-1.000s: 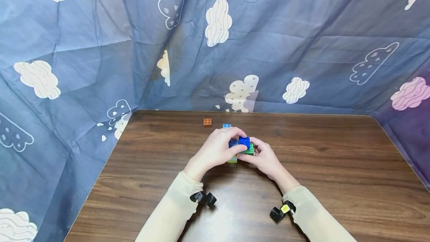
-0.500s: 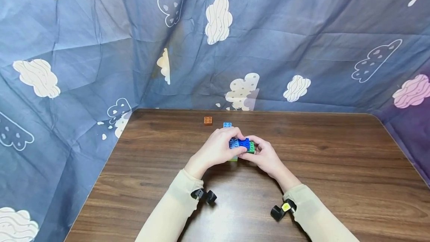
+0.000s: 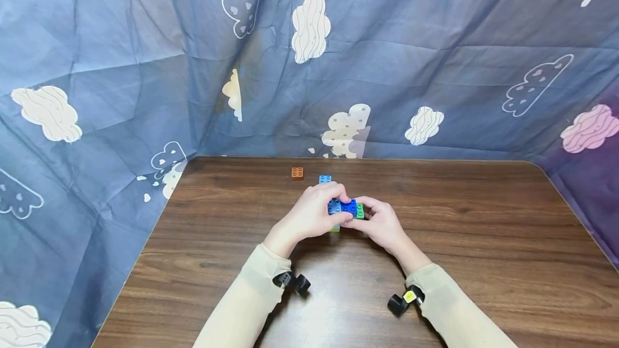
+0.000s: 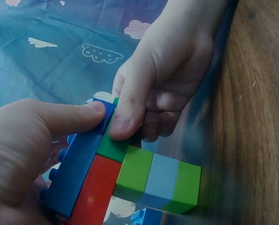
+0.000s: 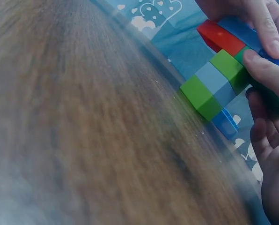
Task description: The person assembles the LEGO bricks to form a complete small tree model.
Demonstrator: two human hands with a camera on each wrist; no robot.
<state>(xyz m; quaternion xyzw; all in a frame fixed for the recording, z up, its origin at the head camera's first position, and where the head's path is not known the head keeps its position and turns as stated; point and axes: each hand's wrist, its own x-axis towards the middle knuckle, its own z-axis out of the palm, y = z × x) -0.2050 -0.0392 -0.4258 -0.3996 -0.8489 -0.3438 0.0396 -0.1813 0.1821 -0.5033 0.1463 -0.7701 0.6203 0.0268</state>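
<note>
Several bricks (image 4: 95,190) are sitting joined, left hand (image 3: 311,214) pinching blue brick (image 3: 350,208), right hand (image 3: 381,225) green brick (image 3: 360,211), orange brick (image 3: 297,173) lying unattached

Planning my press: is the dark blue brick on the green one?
On: the dark blue brick covers part of the green brick; full seating unclear.

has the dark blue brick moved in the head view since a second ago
Yes, slightly: against the orange brick on the table, the dark blue brick pinched by the left hand sits a little lower in the head view.
</note>
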